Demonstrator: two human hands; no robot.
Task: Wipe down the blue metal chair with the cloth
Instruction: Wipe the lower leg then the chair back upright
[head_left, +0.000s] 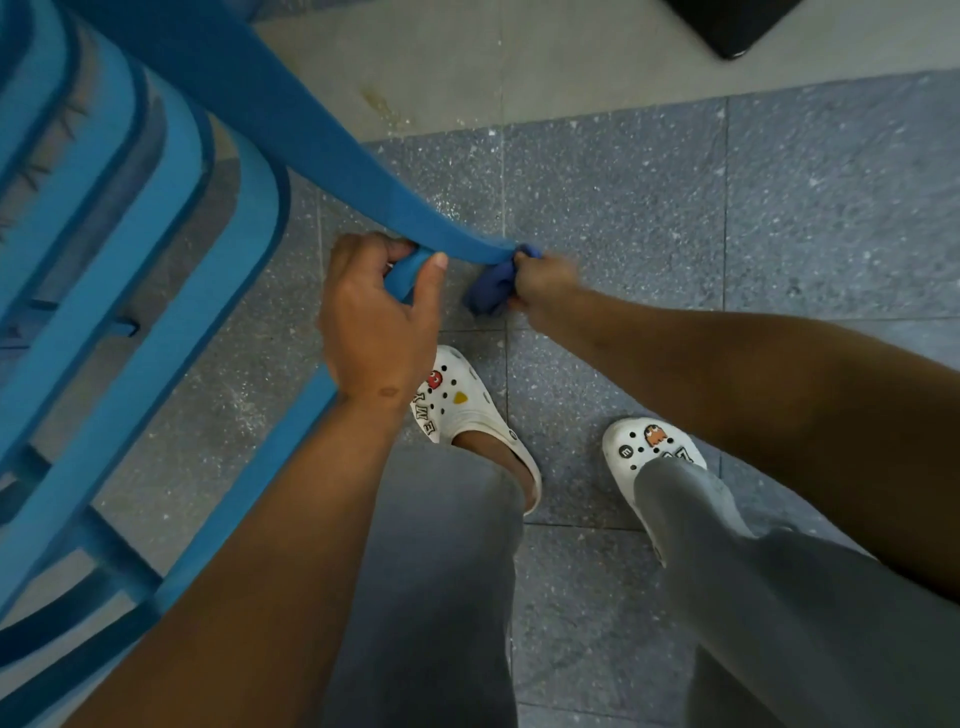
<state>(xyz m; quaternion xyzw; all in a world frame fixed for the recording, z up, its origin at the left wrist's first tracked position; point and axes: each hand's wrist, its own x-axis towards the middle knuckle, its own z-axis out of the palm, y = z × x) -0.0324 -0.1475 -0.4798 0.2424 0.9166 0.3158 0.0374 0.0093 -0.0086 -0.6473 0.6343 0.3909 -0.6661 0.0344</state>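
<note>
The blue metal chair (156, 270) fills the left half of the view, seen from above, its curved slats running down to the lower left. One long bar slants from the top left to the middle. My left hand (374, 322) grips this bar near its low end, thumb on one side and fingers curled round the other. Just to the right, my right hand (545, 283) holds a bunched dark blue cloth (491, 291) pressed against the end of the same bar.
Below are my feet in white clogs (467, 405) with charms, and grey trousers. The floor is speckled grey tile (779, 234), with paler tile beyond. A black object (737, 26) lies at the top right.
</note>
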